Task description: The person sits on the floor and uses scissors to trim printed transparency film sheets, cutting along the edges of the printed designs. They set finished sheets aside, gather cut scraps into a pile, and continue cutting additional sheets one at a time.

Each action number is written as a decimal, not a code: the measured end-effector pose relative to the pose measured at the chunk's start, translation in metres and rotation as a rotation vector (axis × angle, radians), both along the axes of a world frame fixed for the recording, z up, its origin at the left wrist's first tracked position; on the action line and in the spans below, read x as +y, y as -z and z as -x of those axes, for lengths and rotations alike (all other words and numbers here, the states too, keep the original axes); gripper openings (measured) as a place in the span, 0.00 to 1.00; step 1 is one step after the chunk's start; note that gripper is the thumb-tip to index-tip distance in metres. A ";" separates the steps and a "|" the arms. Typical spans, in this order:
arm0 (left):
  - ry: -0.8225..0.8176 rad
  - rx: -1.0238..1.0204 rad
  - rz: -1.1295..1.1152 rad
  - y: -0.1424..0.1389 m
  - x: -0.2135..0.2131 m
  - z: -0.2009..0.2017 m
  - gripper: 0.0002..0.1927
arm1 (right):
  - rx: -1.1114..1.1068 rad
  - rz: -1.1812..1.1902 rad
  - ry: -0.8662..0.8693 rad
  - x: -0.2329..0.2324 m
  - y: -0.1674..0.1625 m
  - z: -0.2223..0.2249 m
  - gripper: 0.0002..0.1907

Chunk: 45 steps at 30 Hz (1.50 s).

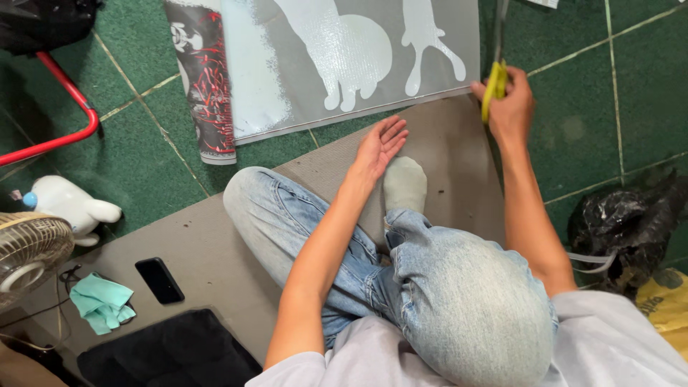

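Right hand (510, 107): I grip yellow-handled scissors (494, 82) at the sheet's right corner
Left hand (378, 147): open, resting on the mat (444, 143)
Grey sheet (287, 64): near edge looks trimmed; white shapes (362, 50) uncut

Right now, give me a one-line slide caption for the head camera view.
Seated on a mat, right hand holds yellow-handled scissors at a grey sheet; left hand rests open.

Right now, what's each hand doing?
Left hand: open, palm up, empty, above the grey mat.
Right hand: closed on yellow-handled scissors.
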<state>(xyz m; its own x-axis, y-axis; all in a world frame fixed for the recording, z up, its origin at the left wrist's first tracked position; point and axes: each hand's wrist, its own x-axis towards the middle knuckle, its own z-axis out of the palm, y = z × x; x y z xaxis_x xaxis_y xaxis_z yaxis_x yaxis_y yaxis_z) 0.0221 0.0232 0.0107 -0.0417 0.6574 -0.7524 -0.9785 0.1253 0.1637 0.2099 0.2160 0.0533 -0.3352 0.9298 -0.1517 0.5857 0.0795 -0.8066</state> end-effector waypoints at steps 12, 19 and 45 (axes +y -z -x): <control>-0.125 -0.101 -0.078 -0.019 0.027 0.003 0.28 | 0.353 0.284 0.032 0.024 -0.022 0.027 0.19; -0.271 0.074 0.103 -0.004 0.043 -0.003 0.19 | 0.179 0.257 0.074 -0.011 -0.019 -0.018 0.18; -0.264 0.142 0.156 0.002 0.032 -0.010 0.11 | 0.253 0.933 -0.105 -0.144 -0.003 0.020 0.23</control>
